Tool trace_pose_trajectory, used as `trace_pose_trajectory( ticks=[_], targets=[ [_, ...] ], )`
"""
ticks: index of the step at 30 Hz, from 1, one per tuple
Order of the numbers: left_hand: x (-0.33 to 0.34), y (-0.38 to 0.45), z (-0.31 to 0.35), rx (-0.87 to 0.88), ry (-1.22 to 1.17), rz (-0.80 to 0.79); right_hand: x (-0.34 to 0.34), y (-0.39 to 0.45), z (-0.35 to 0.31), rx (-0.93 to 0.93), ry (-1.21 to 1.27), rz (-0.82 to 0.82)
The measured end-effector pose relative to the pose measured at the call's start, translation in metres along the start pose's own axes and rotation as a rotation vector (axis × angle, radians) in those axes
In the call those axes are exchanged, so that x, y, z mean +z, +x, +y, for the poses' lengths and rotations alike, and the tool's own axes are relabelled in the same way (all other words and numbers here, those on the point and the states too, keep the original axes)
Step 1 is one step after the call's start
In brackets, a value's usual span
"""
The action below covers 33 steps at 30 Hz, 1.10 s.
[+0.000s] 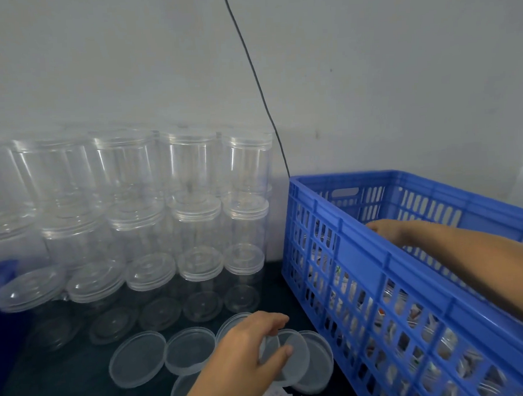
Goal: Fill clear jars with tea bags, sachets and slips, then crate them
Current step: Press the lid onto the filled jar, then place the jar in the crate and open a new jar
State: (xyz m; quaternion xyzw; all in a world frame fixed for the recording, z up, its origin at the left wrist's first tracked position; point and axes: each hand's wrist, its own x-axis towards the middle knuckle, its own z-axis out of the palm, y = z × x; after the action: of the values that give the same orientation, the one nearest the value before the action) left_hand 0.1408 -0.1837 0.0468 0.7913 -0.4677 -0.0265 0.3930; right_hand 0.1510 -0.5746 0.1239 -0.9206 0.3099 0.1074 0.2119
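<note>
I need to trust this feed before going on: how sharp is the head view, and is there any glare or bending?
Head view: soft all over, motion blur on the right hand in the blue crate and on the crate's near slats; the left hand on a lid is clearer. Stacked clear jars show pale highlights, no harsh glare. Wide-angle bending tilts the crate.

We are curling our left hand low, fingers and thumb forming a pinching grip, while our right hand is reaching forward, fingers hidden.
</note>
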Motion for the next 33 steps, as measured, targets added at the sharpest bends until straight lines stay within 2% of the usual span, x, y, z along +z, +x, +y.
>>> trace_pose_trajectory(
  ticks=[5,10,13,18,23,28,33],
  targets=[
    [-0.011,-0.011,-0.002,-0.057,0.059,-0.009,-0.06,-0.047,-0.02,0.025,-0.024,0.18],
    [-0.02,-0.032,0.01,-0.099,0.118,-0.01,-0.11,-0.108,-0.068,-0.123,0.115,0.41],
    [-0.025,-0.052,0.017,-0.122,0.192,-0.002,-0.115,-0.151,-0.108,-0.265,0.231,0.533],
    [-0.039,-0.089,0.026,-0.198,0.282,0.006,-0.077,-0.221,-0.177,-0.523,0.33,0.552],
    [-0.069,-0.128,0.031,-0.269,0.331,0.055,-0.007,-0.265,-0.24,-0.749,0.309,0.466],
    [-0.112,-0.164,0.028,-0.341,0.385,0.097,0.04,-0.262,-0.295,-0.855,0.236,0.494],
    [-0.145,-0.179,0.019,-0.397,0.397,0.138,0.047,-0.24,-0.361,-0.899,0.092,0.564]
  ],
)
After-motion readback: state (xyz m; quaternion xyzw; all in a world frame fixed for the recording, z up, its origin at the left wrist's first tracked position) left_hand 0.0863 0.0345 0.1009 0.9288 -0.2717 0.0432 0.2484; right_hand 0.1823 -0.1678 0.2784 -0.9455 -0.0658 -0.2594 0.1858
